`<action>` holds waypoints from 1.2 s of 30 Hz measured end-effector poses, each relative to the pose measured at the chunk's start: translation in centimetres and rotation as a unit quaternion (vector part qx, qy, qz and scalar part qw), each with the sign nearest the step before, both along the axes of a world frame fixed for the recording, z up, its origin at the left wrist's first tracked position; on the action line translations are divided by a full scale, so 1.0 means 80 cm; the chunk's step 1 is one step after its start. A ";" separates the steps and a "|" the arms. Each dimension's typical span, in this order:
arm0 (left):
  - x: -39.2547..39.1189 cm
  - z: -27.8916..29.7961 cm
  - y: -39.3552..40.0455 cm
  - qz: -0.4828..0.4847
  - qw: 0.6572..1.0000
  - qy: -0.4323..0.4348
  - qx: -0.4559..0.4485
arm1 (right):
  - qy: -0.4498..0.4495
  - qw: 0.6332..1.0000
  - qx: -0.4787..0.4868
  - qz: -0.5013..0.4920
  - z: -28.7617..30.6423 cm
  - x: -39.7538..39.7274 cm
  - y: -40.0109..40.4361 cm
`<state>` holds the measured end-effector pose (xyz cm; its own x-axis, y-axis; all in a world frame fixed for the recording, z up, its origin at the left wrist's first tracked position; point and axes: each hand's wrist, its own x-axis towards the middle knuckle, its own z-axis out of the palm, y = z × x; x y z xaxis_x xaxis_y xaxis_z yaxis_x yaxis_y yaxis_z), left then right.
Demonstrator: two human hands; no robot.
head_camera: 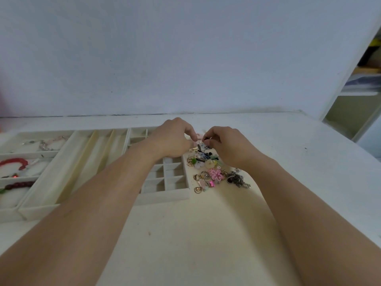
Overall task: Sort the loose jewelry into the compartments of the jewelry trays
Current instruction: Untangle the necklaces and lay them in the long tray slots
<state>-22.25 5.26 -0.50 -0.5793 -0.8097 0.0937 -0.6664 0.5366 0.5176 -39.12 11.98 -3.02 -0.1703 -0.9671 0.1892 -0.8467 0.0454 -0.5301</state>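
A pile of loose jewelry (212, 170) lies on the white table, just right of a cream tray with small square compartments (169, 188). Both hands hover over the far end of the pile, fingertips close together. My right hand (224, 145) pinches a small metal ring-like piece (211, 138). My left hand (175, 139) has its fingers curled, fingertips pinched at a small pale pink piece (198, 136); its grip is partly hidden. A pink flower piece (215, 174) and a grey chain (239, 179) lie nearer me.
A long-slot tray (68, 172) sits left of the small-compartment tray. At far left a third tray (12, 155) holds red bead bracelets (14, 163) and a silver bracelet (44, 145). A white wall stands behind the table; a shelf unit (358, 93) is at right.
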 end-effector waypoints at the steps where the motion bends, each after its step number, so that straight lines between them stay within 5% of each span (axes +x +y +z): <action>1: 0.000 0.000 0.000 0.003 1.000 -0.007 -0.004 | 0.009 1.000 0.007 -0.005 0.000 0.000 0.000; 11: 0.002 -0.001 -0.002 -0.001 1.000 -0.014 -0.005 | 0.054 0.996 0.062 -0.032 0.040 -0.022 0.024; 21: -0.012 -0.002 0.015 -0.086 0.996 0.011 -0.010 | 0.182 0.933 0.309 0.030 0.075 -0.020 0.064; 31: -0.019 -0.003 0.026 -0.093 0.996 -0.006 -0.008 | 0.219 0.913 0.338 0.062 0.062 -0.008 0.054; 36: -0.020 0.001 0.031 -0.109 0.994 -0.001 0.029 | 0.110 0.957 0.258 0.072 0.074 -0.031 0.065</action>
